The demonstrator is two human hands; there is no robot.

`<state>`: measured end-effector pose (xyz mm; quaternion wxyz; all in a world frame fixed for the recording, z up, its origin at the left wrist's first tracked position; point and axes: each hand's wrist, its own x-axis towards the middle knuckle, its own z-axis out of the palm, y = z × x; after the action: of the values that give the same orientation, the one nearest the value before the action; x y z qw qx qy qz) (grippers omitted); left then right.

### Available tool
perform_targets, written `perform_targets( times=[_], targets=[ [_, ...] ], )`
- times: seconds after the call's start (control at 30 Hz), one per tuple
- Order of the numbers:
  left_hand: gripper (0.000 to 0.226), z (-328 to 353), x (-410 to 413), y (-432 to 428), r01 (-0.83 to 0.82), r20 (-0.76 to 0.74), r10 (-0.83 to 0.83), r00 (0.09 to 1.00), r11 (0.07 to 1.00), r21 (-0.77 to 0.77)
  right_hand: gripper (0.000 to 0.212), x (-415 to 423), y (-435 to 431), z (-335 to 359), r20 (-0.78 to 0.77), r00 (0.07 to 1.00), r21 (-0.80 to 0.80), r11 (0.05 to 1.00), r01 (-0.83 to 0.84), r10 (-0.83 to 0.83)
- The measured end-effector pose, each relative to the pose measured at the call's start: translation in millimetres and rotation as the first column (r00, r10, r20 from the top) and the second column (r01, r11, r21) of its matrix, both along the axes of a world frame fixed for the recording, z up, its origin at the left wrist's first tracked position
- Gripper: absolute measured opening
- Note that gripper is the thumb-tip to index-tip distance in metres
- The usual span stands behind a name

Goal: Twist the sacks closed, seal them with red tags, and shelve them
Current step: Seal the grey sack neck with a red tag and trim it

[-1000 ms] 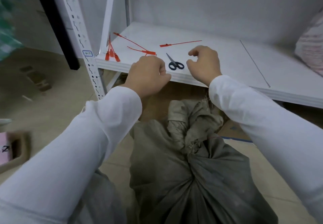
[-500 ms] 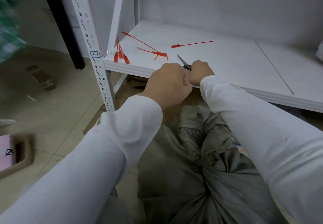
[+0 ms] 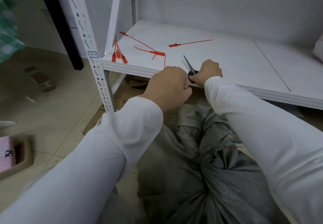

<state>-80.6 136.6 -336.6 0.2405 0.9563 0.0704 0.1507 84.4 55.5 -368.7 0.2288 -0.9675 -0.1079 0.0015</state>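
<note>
Loose red tags [image 3: 118, 56] lie at the shelf's [image 3: 244, 62] front-left corner. The left hand [image 3: 168, 87] is at the front edge, back upward, fingers clenched; whether they hold anything is hidden. Close beside it, the right hand [image 3: 208, 72] grips scissors [image 3: 188, 64], blades angled up-left over the shelf. The twisted grey sack [image 3: 201, 180] sits on the floor below, between the forearms.

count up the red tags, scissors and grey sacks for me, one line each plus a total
red tags lying on the shelf: 6, three bunched at the corner
scissors: 1, gripped by the right hand
grey sack: 1, on the floor
total: 8
</note>
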Motion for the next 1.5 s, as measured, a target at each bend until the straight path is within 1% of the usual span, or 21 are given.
perform_targets(
  times=[0.1, 0.23, 0.33, 0.4, 0.43, 0.5, 0.57, 0.63, 0.7, 0.77, 0.87, 0.93, 1.0, 1.03, 1.1, 1.17, 1.23, 1.3, 1.5],
  targets=[
    [0.017, -4.1, -0.4, -5.4, 0.042, -0.044, -0.040, 0.998, 0.999, 0.034, 0.031, -10.0, -31.2, -6.6, -0.063, 0.998, 0.098, 0.995, -0.003, 0.009],
    [0.022, -5.7, -2.4, -27.8, 0.100, -0.088, -0.095, 0.992, 0.993, 0.057, 0.023, -45.2, -93.8, -11.2, -0.087, 0.996, 0.126, 0.992, -0.019, 0.030],
    [0.021, -13.9, -11.7, -57.4, 0.193, -0.150, -0.181, 0.972, 0.978, 0.073, 0.019, -79.2, -145.6, -17.8, -0.116, 0.993, 0.138, 0.990, -0.003, 0.019],
    [0.012, -25.6, -21.5, -83.3, 0.312, -0.252, -0.269, 0.930, 0.938, 0.150, 0.016, -96.4, -180.1, -26.7, -0.150, 0.989, 0.169, 0.985, 0.017, 0.008],
    [0.009, -33.3, -27.7, -97.4, 0.385, -0.309, -0.314, 0.898, 0.900, 0.203, 0.016, -104.9, -196.2, -30.7, -0.176, 0.984, 0.180, 0.983, 0.030, 0.002],
    [0.011, -49.5, -38.4, -122.8, 0.508, -0.397, -0.377, 0.837, 0.806, 0.304, 0.017, -121.5, -224.7, -37.3, -0.251, 0.968, 0.222, 0.974, 0.035, 0.022],
    [0.010, -65.0, -40.5, -137.8, 0.547, -0.429, -0.380, 0.819, 0.742, 0.388, 0.019, -135.8, -249.5, -44.6, -0.340, 0.940, 0.279, 0.958, 0.066, 0.034],
    [0.014, -77.1, -37.0, -143.2, 0.547, -0.449, -0.355, 0.820, 0.717, 0.432, 0.020, -145.5, -268.5, -54.3, -0.397, 0.917, 0.283, 0.955, 0.087, 0.034],
    [0.028, -87.8, -30.6, -142.6, 0.565, -0.506, -0.340, 0.793, 0.720, 0.403, 0.020, -150.7, -277.5, -60.9, -0.446, 0.894, 0.289, 0.953, 0.090, 0.051],
    [0.039, -95.0, -23.6, -140.8, 0.605, -0.567, -0.360, 0.741, 0.724, 0.330, 0.020, -152.9, -278.0, -62.7, -0.488, 0.869, 0.318, 0.943, 0.095, 0.077],
    [0.044, -109.2, -11.0, -137.0, 0.664, -0.617, -0.403, 0.676, 0.696, 0.272, 0.020, -153.3, -275.0, -61.1, -0.499, 0.858, 0.394, 0.914, 0.097, 0.124],
    [0.042, -119.5, -4.0, -135.1, 0.699, -0.662, -0.379, 0.647, 0.642, 0.315, 0.021, -150.8, -276.1, -60.5, -0.486, 0.864, 0.425, 0.900, 0.100, 0.134],
    [0.039, -126.6, 0.1, -131.9, 0.692, -0.693, -0.303, 0.655, 0.609, 0.387, 0.021, -148.3, -279.8, -61.3, -0.478, 0.867, 0.434, 0.896, 0.096, 0.139],
    [0.039, -128.8, 2.5, -129.0, 0.672, -0.699, -0.265, 0.664, 0.621, 0.403, 0.020, -147.2, -281.9, -61.7, -0.477, 0.867, 0.437, 0.895, 0.092, 0.144],
    [0.042, -133.5, 8.9, -121.9, 0.610, -0.692, -0.212, 0.690, 0.685, 0.398, 0.019, -145.2, -285.2, -63.5, -0.475, 0.867, 0.439, 0.894, 0.085, 0.151],
    [0.047, -136.7, 16.3, -118.4, 0.522, -0.665, -0.184, 0.724, 0.776, 0.354, 0.019, -143.7, -288.1, -66.4, -0.472, 0.870, 0.432, 0.898, 0.086, 0.143],
    [0.043, -138.0, 23.2, -120.6, 0.436, -0.633, -0.166, 0.756, 0.849, 0.298, 0.021, -142.4, -290.2, -69.9, -0.467, 0.875, 0.409, 0.908, 0.090, 0.124],
    [0.040, -138.7, 28.0, -125.0, 0.394, -0.590, -0.148, 0.793, 0.864, 0.312, 0.022, -141.6, -291.4, -73.3, -0.463, 0.879, 0.396, 0.914, 0.089, 0.114],
    [0.027, -140.8, 33.3, -134.6, 0.412, -0.488, -0.204, 0.849, 0.833, 0.368, 0.024, -141.3, -291.3, -73.5, -0.443, 0.885, 0.405, 0.913, 0.057, 0.141]
  ],
)
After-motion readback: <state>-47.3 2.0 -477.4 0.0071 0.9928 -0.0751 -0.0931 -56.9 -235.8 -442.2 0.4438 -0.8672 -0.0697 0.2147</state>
